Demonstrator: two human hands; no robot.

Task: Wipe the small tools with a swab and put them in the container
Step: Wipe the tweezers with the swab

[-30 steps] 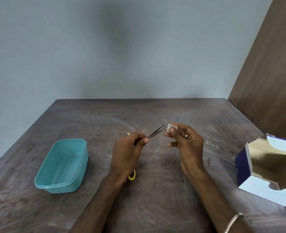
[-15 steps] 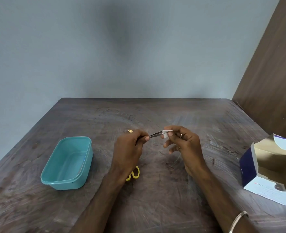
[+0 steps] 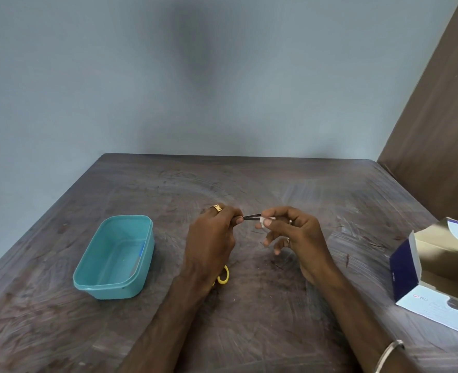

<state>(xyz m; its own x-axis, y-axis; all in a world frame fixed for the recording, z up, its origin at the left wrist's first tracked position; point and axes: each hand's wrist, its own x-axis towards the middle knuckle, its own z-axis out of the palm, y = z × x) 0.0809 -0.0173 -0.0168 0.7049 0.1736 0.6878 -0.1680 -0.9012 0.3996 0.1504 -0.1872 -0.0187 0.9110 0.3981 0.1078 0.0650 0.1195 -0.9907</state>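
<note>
My left hand [image 3: 211, 238] grips thin metal tweezers [image 3: 250, 216] above the middle of the table, their tips pointing right. My right hand [image 3: 292, 235] pinches a small white swab [image 3: 266, 219] folded around the tweezers' tips. The teal plastic container [image 3: 115, 254] sits open on the table to the left of my hands; its inside looks bare apart from a faint blue mark by the right wall. Yellow handles of small scissors [image 3: 222, 275] peek out from under my left wrist; their blades are hidden.
An open white and dark blue cardboard box [image 3: 435, 275] lies on the table's right side. A grey wall stands behind the dark wooden table [image 3: 249, 184], and a brown panel rises at the far right.
The swab has slid from beyond the tweezers' tips onto them, and both hands have drawn closer together. The tweezers have levelled out from their upward tilt.
</note>
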